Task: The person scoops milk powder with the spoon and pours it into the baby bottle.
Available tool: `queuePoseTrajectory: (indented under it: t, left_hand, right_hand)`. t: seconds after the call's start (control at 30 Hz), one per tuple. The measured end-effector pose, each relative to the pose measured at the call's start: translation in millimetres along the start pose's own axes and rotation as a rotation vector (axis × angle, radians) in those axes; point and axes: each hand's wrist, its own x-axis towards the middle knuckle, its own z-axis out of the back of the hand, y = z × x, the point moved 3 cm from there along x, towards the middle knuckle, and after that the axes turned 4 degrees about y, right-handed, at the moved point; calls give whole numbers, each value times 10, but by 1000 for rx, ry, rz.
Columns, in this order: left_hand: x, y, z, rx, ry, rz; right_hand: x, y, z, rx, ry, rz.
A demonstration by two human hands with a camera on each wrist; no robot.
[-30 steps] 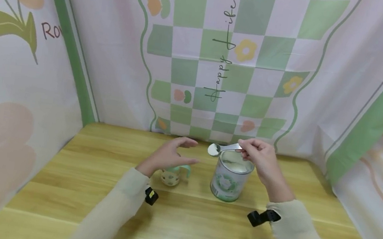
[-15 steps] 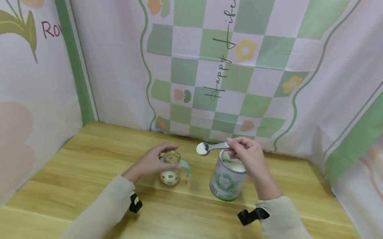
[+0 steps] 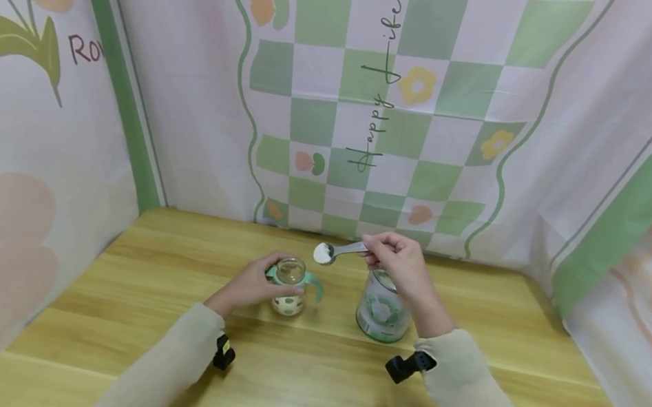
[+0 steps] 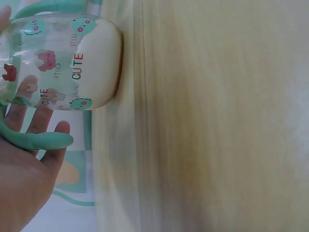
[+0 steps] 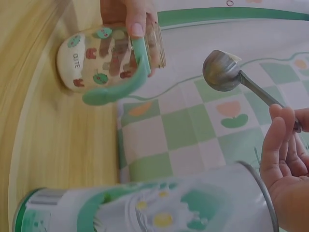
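A clear baby bottle (image 3: 288, 306) with green handles stands lidless on the table, whitish powder filling its lower part. My left hand (image 3: 252, 285) grips it near the collar: the thumb (image 5: 137, 25) presses the green ring, and the fingers go round the far side. Raised to the right of the bottle's mouth, a metal measuring spoon (image 3: 351, 249) carries a heap of white powder (image 3: 322, 253). My right hand (image 3: 401, 266) pinches the end of its handle. Below that hand, a milk powder can (image 3: 383, 314) stands upright; the hand hides most of its top.
The wooden table (image 3: 301, 381) ends at a fabric backdrop (image 3: 370, 112) with green checks. More curtain hangs at the left and right. The can stands a short way right of the bottle, beneath my right forearm.
My right hand has carried the filled spoon left, from above the can towards the bottle. My left hand has moved left and down and taken hold of the bottle.
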Motion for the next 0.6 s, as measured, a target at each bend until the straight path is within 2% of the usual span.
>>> queuePoseTrajectory:
  t: [0.37, 0.6]
  left_hand:
    - [-13, -16, 4, -20, 6, 23]
    - [-21, -26, 3, -25, 6, 25]
  right_hand:
    - [82, -55, -159, -57, 24, -74]
    - [122, -41, -266, -79, 21, -35]
